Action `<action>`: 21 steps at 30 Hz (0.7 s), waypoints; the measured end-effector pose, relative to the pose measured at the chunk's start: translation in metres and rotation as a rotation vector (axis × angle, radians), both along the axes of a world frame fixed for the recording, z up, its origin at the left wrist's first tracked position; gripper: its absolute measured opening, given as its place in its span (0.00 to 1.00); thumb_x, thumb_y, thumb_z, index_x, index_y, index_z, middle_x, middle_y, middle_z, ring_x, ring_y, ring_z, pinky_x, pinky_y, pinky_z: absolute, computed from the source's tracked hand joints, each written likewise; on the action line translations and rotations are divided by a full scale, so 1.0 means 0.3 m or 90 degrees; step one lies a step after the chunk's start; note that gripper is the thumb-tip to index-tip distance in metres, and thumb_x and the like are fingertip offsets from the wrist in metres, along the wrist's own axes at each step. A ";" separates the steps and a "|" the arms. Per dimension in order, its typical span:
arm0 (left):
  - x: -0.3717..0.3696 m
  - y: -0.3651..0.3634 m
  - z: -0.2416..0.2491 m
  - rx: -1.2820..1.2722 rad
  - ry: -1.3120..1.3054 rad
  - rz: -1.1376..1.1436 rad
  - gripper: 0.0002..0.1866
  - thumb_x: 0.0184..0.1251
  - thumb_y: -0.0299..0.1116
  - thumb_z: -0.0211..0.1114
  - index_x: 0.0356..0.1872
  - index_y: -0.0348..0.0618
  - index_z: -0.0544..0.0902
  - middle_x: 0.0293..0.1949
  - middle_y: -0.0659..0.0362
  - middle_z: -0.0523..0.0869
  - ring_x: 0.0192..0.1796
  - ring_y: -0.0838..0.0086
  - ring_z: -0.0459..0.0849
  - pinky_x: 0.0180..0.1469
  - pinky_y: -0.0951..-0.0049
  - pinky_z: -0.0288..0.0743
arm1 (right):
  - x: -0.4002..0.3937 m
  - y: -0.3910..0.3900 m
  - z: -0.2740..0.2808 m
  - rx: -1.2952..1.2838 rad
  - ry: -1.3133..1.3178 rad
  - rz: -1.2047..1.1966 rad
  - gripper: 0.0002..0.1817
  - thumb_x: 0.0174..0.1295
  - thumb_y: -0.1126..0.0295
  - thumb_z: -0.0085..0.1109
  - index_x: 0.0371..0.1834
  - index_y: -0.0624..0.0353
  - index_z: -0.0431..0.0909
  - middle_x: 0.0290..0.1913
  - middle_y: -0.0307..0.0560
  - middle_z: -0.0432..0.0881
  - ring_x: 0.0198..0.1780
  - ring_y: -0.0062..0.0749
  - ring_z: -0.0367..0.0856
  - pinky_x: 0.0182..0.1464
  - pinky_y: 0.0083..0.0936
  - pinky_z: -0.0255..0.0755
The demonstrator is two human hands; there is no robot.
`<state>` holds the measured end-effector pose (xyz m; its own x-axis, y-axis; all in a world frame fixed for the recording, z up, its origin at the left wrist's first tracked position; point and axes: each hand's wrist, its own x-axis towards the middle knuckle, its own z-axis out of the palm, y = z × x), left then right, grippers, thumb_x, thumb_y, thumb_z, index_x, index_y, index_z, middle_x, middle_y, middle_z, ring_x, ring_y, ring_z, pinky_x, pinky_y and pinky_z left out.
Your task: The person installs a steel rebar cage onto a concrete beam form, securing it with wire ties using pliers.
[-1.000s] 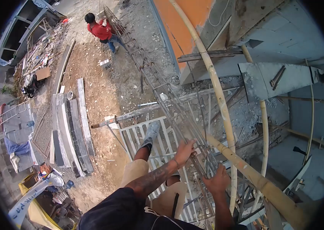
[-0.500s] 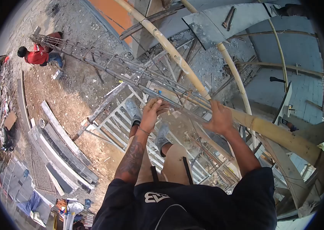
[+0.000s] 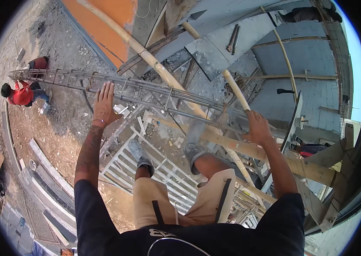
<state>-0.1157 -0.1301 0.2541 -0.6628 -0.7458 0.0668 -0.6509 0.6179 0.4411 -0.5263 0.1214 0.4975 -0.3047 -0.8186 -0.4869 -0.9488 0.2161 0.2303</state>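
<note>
A long rebar cage (image 3: pixel 142 87) of thin steel bars slants across the view, from the far left down to my right hand. My left hand (image 3: pixel 105 106) is open, its fingers stretched flat and close together, overlapping the near side of the cage in this view. Around the cage's near end my right hand (image 3: pixel 258 128) is closed, fingers curled over the bars and thumb below. A thick bamboo pole (image 3: pixel 240 147) passes just below that hand. My boots stand out beneath: one over a white slatted frame (image 3: pixel 155 170), the other raised beside the bamboo.
At the far left a person in a red shirt (image 3: pixel 20 94) crouches by the cage's other end. Bolts (image 3: pixel 233 39) lie on a grey board (image 3: pixel 214 53). Upright bamboo (image 3: pixel 236 89) rises at right. Planks (image 3: pixel 52 170) lie on the ground below left; another person's dark sleeve (image 3: pixel 304 15) shows top right.
My left hand has moved left along the cage and spread flat. My right hand stays at the near end. One boot has lifted and shifted right toward the bamboo; the view has turned.
</note>
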 end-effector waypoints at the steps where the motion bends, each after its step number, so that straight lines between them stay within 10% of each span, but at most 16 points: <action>1: -0.038 -0.045 -0.008 0.003 0.022 -0.008 0.55 0.34 0.40 0.78 0.68 0.43 0.56 0.69 0.51 0.60 0.72 0.57 0.54 0.71 0.58 0.51 | -0.037 -0.046 0.020 -0.008 0.015 0.020 0.45 0.32 0.60 0.74 0.57 0.64 0.63 0.51 0.57 0.73 0.57 0.50 0.71 0.58 0.39 0.66; 6: 0.025 -0.194 -0.133 -0.235 0.115 0.004 0.57 0.32 0.34 0.76 0.70 0.44 0.52 0.69 0.51 0.58 0.73 0.56 0.51 0.73 0.57 0.46 | -0.059 -0.132 0.048 -0.039 0.036 0.068 0.45 0.31 0.60 0.74 0.57 0.62 0.63 0.51 0.57 0.72 0.57 0.51 0.71 0.60 0.40 0.64; 21: -0.109 -0.425 -0.155 0.038 -0.150 -0.042 0.43 0.23 0.37 0.76 0.52 0.42 0.70 0.45 0.51 0.74 0.52 0.54 0.73 0.58 0.59 0.66 | -0.288 -0.284 -0.211 -0.043 -0.098 0.103 0.45 0.27 0.62 0.77 0.55 0.61 0.66 0.48 0.53 0.74 0.52 0.49 0.74 0.56 0.40 0.66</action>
<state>-0.1483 -0.2577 0.2076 -0.7017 -0.6989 -0.1382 -0.6997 0.6395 0.3184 -0.6125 0.0360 0.4342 -0.0933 -0.8834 -0.4593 -0.9952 0.0687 0.0700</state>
